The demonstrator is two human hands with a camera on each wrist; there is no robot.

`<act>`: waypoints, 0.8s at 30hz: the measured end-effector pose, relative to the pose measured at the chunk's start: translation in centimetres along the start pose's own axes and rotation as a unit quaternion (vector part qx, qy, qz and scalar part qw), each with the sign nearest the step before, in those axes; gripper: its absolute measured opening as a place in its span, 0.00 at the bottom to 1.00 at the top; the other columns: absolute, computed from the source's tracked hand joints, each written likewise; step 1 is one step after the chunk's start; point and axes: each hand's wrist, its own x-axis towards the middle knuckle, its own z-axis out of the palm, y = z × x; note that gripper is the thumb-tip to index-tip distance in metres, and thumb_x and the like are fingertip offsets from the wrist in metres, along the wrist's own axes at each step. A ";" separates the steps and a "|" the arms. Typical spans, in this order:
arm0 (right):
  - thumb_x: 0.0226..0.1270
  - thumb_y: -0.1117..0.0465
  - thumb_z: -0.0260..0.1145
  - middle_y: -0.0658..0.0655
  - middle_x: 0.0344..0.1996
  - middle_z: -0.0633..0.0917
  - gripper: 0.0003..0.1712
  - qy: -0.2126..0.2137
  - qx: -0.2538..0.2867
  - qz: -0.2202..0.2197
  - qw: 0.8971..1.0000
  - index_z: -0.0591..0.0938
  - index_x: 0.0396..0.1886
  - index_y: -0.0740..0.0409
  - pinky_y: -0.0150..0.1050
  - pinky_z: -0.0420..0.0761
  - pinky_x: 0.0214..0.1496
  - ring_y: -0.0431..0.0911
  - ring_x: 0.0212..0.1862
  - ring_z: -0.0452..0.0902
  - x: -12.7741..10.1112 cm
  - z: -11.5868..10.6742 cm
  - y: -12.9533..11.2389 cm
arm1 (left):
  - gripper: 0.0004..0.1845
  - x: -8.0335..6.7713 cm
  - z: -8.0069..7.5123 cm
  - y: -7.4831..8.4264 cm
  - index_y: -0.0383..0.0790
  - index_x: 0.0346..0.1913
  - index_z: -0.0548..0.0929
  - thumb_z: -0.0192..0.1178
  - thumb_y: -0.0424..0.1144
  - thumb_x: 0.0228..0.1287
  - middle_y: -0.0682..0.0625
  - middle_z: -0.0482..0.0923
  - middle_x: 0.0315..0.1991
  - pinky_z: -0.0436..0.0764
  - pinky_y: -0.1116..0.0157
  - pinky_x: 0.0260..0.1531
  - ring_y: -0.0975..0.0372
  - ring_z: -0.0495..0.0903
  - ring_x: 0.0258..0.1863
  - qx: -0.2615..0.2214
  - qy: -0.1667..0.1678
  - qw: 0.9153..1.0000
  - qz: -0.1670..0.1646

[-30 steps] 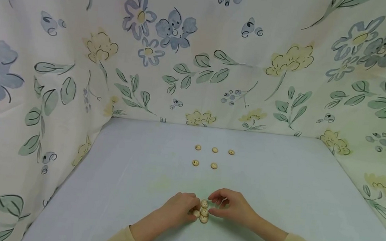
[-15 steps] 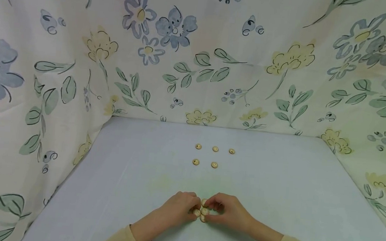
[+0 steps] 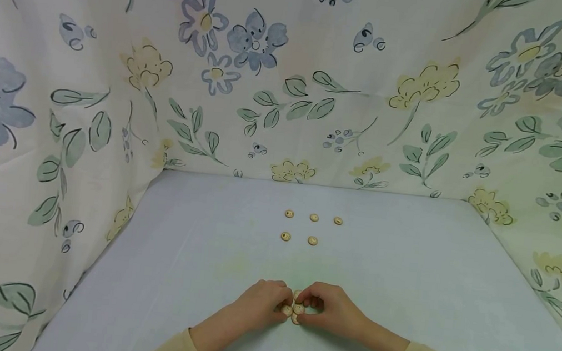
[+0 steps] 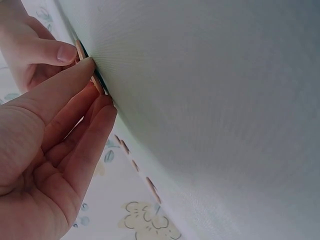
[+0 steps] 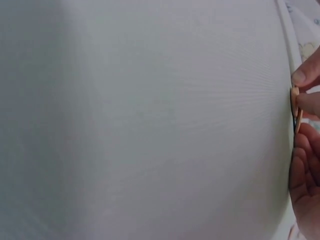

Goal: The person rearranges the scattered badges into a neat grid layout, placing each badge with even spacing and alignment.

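Near the table's front, several small round pale wooden discs [image 3: 298, 309] with dark marks lie clustered in a short column. My left hand [image 3: 261, 302] is on their left side, thumb and fingertips pinching a disc [image 3: 287, 311] there. From the right, my right hand [image 3: 333, 309] grips the column, its index finger over the top disc and its thumb by the lowest one. Fingers partly cover both of those discs. In the left wrist view the discs [image 4: 81, 50] appear edge-on, close to the fingertips of both hands; the right wrist view also catches a disc [image 5: 295, 100] between fingers.
Farther back, more wooden discs lie spaced in two rows, three behind, among them the right one [image 3: 338, 221], and two in front, such as the left one [image 3: 285, 236]. A white cloth covers the table [image 3: 193, 257]. Floral curtains [image 3: 288, 87] enclose its back and sides.
My right hand has moved slightly left onto the column, and its fingers now cover parts of the top and bottom discs. My left hand stays in place.
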 end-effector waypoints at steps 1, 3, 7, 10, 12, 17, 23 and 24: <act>0.56 0.57 0.76 0.46 0.32 0.82 0.13 -0.002 -0.002 0.002 1.000 0.83 0.40 0.51 0.30 0.77 0.35 0.41 0.33 0.77 0.0 0.0 0.0 | 0.08 0.0 0.0 0.0 0.44 0.32 0.82 0.73 0.34 0.51 0.59 0.73 0.26 0.68 0.72 0.28 0.72 0.65 0.24 -0.001 0.000 1.000 0.000; 0.56 0.57 0.75 0.46 0.31 0.82 0.13 -0.005 -0.006 0.002 1.000 0.84 0.40 0.51 0.30 0.77 0.35 0.40 0.33 0.76 0.1 -0.1 -0.1 | 0.08 0.0 0.0 0.0 0.44 0.31 0.82 0.73 0.34 0.51 0.59 0.73 0.26 0.68 0.71 0.28 0.72 0.65 0.24 -0.002 0.000 1.000 0.000; 0.57 0.57 0.75 0.46 0.31 0.82 0.12 -0.013 -0.008 0.006 1.000 0.84 0.39 0.52 0.29 0.76 0.34 0.39 0.33 0.75 0.3 -0.2 -0.2 | 0.08 -0.1 -0.1 0.0 0.44 0.32 0.82 0.73 0.34 0.51 0.59 0.73 0.27 0.68 0.71 0.29 0.72 0.66 0.24 -0.002 0.003 1.000 0.000; 0.57 0.56 0.75 0.46 0.30 0.81 0.12 -0.022 -0.008 0.015 1.000 0.83 0.39 0.51 0.29 0.75 0.33 0.38 0.32 0.74 0.5 -0.4 -0.2 | 0.08 -0.1 -0.1 0.1 0.44 0.31 0.82 0.73 0.34 0.51 0.59 0.73 0.26 0.68 0.71 0.29 0.72 0.65 0.24 0.001 0.009 1.000 0.004; 0.57 0.54 0.75 0.45 0.29 0.81 0.12 -0.027 -0.012 0.022 0.999 0.83 0.38 0.50 0.29 0.75 0.32 0.37 0.31 0.73 0.6 -0.4 -0.3 | 0.09 -0.1 -0.2 0.1 0.44 0.30 0.82 0.73 0.33 0.50 0.59 0.72 0.26 0.67 0.71 0.28 0.72 0.65 0.23 0.001 0.014 1.000 0.008; 0.55 0.52 0.76 0.44 0.28 0.80 0.12 -0.034 -0.018 0.041 0.998 0.83 0.36 0.49 0.29 0.74 0.32 0.35 0.31 0.72 0.8 -0.5 -0.4 | 0.09 -0.1 -0.1 0.0 0.44 0.29 0.81 0.73 0.33 0.50 0.60 0.70 0.24 0.66 0.71 0.27 0.72 0.64 0.23 0.002 0.023 1.000 0.015; 0.54 0.52 0.76 0.45 0.28 0.80 0.13 -0.042 -0.011 0.053 0.998 0.83 0.36 0.50 0.29 0.74 0.32 0.36 0.30 0.72 0.9 -0.6 -0.4 | 0.09 -0.1 0.0 0.0 0.44 0.29 0.81 0.73 0.33 0.49 0.59 0.70 0.24 0.66 0.72 0.28 0.72 0.64 0.23 0.005 0.025 1.000 0.019; 0.54 0.52 0.76 0.46 0.28 0.80 0.13 -0.043 -0.011 0.055 0.998 0.83 0.36 0.50 0.29 0.74 0.32 0.36 0.30 0.72 0.9 -0.6 -0.4 | 0.09 -0.1 0.0 0.0 0.44 0.29 0.81 0.73 0.33 0.49 0.60 0.70 0.24 0.66 0.72 0.28 0.72 0.64 0.23 0.005 0.024 1.000 0.018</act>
